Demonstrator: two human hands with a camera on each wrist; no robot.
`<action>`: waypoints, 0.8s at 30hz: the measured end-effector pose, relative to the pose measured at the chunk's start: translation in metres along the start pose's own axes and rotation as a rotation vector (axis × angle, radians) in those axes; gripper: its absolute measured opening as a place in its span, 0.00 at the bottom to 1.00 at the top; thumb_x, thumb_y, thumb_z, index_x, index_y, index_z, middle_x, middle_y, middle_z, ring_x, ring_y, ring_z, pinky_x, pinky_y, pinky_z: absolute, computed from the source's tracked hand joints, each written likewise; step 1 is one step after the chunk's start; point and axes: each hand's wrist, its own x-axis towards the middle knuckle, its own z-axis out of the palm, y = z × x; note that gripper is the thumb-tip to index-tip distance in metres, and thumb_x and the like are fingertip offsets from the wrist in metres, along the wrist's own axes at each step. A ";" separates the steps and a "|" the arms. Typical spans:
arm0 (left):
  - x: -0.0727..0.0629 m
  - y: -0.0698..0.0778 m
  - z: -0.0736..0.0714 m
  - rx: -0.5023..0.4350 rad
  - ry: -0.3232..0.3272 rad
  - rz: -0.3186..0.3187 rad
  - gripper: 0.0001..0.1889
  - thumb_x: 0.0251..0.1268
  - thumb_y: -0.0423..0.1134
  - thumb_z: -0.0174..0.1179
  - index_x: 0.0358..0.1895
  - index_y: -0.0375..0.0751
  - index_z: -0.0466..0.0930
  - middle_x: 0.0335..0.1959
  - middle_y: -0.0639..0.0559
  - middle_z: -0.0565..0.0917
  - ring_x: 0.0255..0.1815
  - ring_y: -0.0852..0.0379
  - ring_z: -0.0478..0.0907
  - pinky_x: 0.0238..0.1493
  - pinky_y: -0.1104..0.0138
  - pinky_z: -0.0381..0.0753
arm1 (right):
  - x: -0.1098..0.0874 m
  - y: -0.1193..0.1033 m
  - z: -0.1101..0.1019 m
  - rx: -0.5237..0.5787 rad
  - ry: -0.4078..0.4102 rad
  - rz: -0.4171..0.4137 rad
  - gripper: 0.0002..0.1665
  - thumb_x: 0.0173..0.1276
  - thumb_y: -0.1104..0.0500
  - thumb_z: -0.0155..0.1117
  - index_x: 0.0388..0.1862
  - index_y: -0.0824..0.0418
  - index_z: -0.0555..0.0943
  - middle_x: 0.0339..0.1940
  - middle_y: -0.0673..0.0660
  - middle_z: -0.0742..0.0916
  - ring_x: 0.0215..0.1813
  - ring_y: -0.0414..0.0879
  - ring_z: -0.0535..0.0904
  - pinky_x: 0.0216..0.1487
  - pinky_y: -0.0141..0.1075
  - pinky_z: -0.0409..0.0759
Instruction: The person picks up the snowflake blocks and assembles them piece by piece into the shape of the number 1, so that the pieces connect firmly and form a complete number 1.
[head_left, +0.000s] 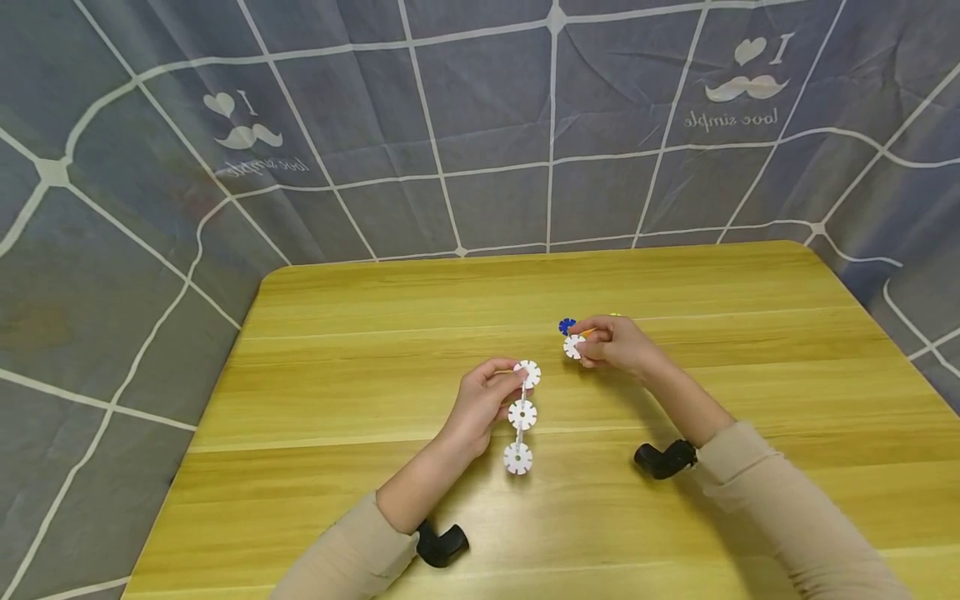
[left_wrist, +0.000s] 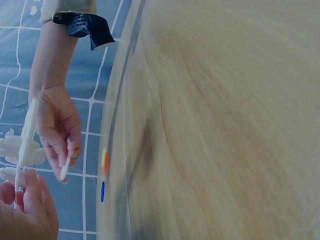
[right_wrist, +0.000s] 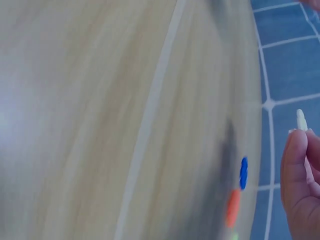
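My left hand [head_left: 478, 404] grips the top end of a chain of white snowflake discs [head_left: 522, 414]. Several of these notched discs are slotted into one another, some face-on and some edge-on, hanging toward the table's near side. To its right and farther back, my right hand [head_left: 613, 343] pinches a single white snowflake disc [head_left: 573, 347] between thumb and fingers, apart from the chain. Just behind that disc lies a blue snowflake disc [head_left: 567, 326]. An orange disc [right_wrist: 232, 207] lies beside the blue one, mostly covered by the right hand in the head view.
A sliver of a yellow disc [head_left: 616, 315] shows past the right hand. The wooden table [head_left: 360, 350] reaches back to a grey curtain [head_left: 495, 125] with white lines. Black curved pieces [head_left: 663, 460] sit at both wrists.
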 end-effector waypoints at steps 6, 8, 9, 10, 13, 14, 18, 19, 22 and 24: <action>0.000 -0.001 0.000 -0.011 -0.001 0.003 0.09 0.63 0.32 0.58 0.45 0.34 0.77 0.29 0.56 0.84 0.32 0.59 0.82 0.26 0.76 0.77 | -0.004 -0.010 0.015 0.060 -0.024 -0.041 0.20 0.67 0.73 0.53 0.57 0.77 0.69 0.26 0.51 0.79 0.28 0.39 0.79 0.39 0.33 0.82; 0.000 -0.001 0.000 -0.014 -0.004 0.006 0.10 0.63 0.32 0.58 0.46 0.34 0.77 0.29 0.55 0.84 0.32 0.58 0.82 0.27 0.76 0.78 | -0.008 -0.014 0.022 0.073 -0.047 -0.075 0.19 0.67 0.73 0.52 0.57 0.77 0.68 0.27 0.52 0.78 0.29 0.40 0.79 0.39 0.34 0.82; 0.000 -0.001 -0.001 -0.015 -0.005 0.008 0.10 0.63 0.32 0.58 0.46 0.34 0.77 0.29 0.55 0.84 0.33 0.57 0.82 0.27 0.76 0.78 | -0.010 -0.016 0.025 0.075 -0.058 -0.093 0.18 0.67 0.73 0.52 0.56 0.78 0.68 0.27 0.53 0.78 0.30 0.40 0.80 0.40 0.35 0.82; 0.000 -0.001 -0.001 -0.012 -0.005 0.008 0.10 0.63 0.32 0.58 0.46 0.34 0.77 0.29 0.55 0.84 0.33 0.57 0.82 0.27 0.76 0.78 | -0.011 -0.018 0.028 0.074 -0.067 -0.109 0.18 0.67 0.73 0.51 0.56 0.78 0.69 0.28 0.53 0.78 0.30 0.41 0.79 0.41 0.36 0.82; 0.000 -0.001 -0.001 -0.009 -0.011 0.009 0.10 0.63 0.32 0.58 0.46 0.34 0.77 0.29 0.55 0.84 0.34 0.56 0.82 0.27 0.75 0.79 | -0.016 -0.023 0.035 0.103 -0.086 -0.143 0.18 0.68 0.74 0.51 0.55 0.78 0.68 0.28 0.54 0.78 0.31 0.40 0.79 0.42 0.37 0.82; 0.000 0.000 -0.002 -0.010 -0.014 0.010 0.10 0.63 0.32 0.58 0.46 0.34 0.77 0.29 0.55 0.84 0.34 0.55 0.82 0.27 0.75 0.78 | -0.017 -0.025 0.037 0.116 -0.086 -0.146 0.18 0.68 0.73 0.50 0.55 0.78 0.68 0.28 0.54 0.78 0.31 0.40 0.79 0.42 0.36 0.82; 0.000 -0.001 -0.002 -0.016 -0.024 0.008 0.09 0.63 0.32 0.58 0.45 0.34 0.77 0.29 0.55 0.84 0.37 0.52 0.82 0.27 0.75 0.79 | -0.018 -0.027 0.042 0.161 -0.084 -0.150 0.18 0.68 0.74 0.51 0.55 0.79 0.68 0.29 0.54 0.78 0.31 0.40 0.79 0.42 0.34 0.82; 0.000 -0.001 -0.002 -0.014 -0.022 0.005 0.09 0.63 0.32 0.58 0.45 0.34 0.77 0.29 0.55 0.84 0.37 0.51 0.82 0.27 0.75 0.78 | -0.019 -0.028 0.043 0.164 -0.085 -0.151 0.18 0.67 0.74 0.51 0.55 0.79 0.68 0.29 0.54 0.78 0.31 0.40 0.79 0.43 0.35 0.82; 0.000 -0.001 -0.001 -0.015 -0.021 0.005 0.10 0.63 0.32 0.58 0.45 0.33 0.77 0.30 0.54 0.84 0.39 0.50 0.83 0.27 0.75 0.79 | -0.020 -0.028 0.045 0.164 -0.091 -0.150 0.17 0.67 0.74 0.51 0.55 0.78 0.68 0.29 0.54 0.79 0.31 0.40 0.79 0.46 0.39 0.81; -0.001 -0.001 -0.001 -0.018 -0.024 0.007 0.10 0.63 0.32 0.58 0.45 0.33 0.77 0.30 0.53 0.84 0.39 0.49 0.83 0.27 0.75 0.79 | -0.020 -0.028 0.046 0.166 -0.094 -0.149 0.17 0.67 0.75 0.50 0.55 0.78 0.68 0.29 0.54 0.79 0.31 0.40 0.79 0.46 0.41 0.81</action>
